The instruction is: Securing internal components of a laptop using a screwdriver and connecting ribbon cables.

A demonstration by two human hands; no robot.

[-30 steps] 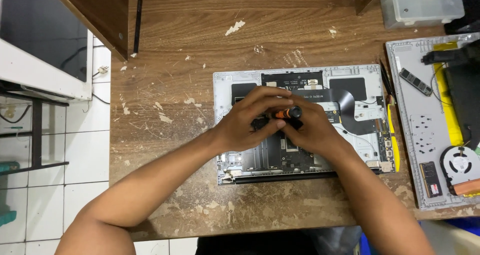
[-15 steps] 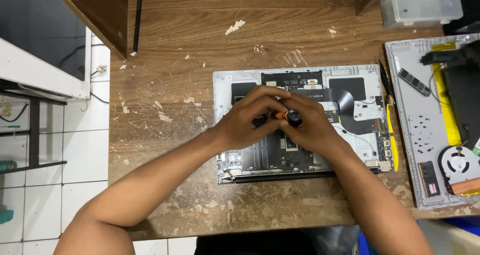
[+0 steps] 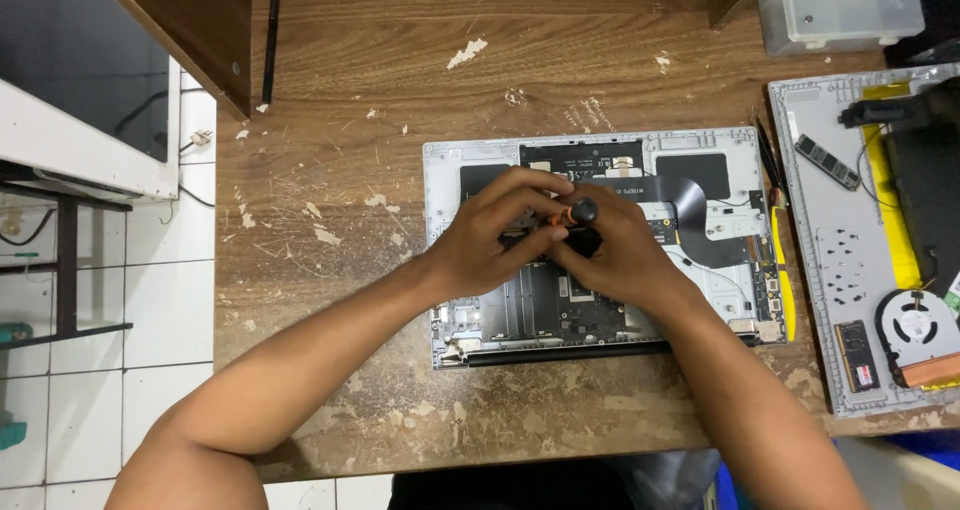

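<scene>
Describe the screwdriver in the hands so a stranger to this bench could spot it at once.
Start at the worn wooden desk and find the opened silver laptop base lying at its middle. Over its circuit boards the left hand and the right hand meet around a small screwdriver. Its round black cap and orange collar set it apart from the flat yellow pry tool at the laptop's right edge.

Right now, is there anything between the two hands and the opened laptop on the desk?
Nothing visible is in the way. The left hand and the right hand are together over the opened laptop, both around a small screwdriver with a black cap. Its tip is hidden under the fingers.
</scene>
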